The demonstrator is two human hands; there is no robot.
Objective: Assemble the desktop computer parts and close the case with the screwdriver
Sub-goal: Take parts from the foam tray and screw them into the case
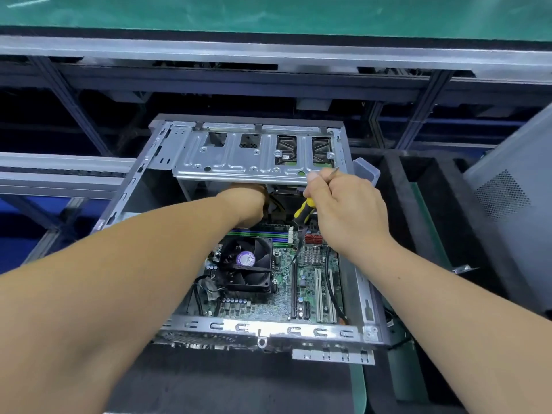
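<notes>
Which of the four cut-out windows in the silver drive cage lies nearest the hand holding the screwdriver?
The rightmost window in the silver metal drive cage, just above the right hand gripping the yellow-and-black screwdriver; the other three sit further left.

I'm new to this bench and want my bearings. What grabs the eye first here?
The open computer case fills the middle, its black CPU fan sitting on the green motherboard. Above, the left hand reaches under the silver drive cage, while the right hand grips a yellow-and-black screwdriver.
</notes>
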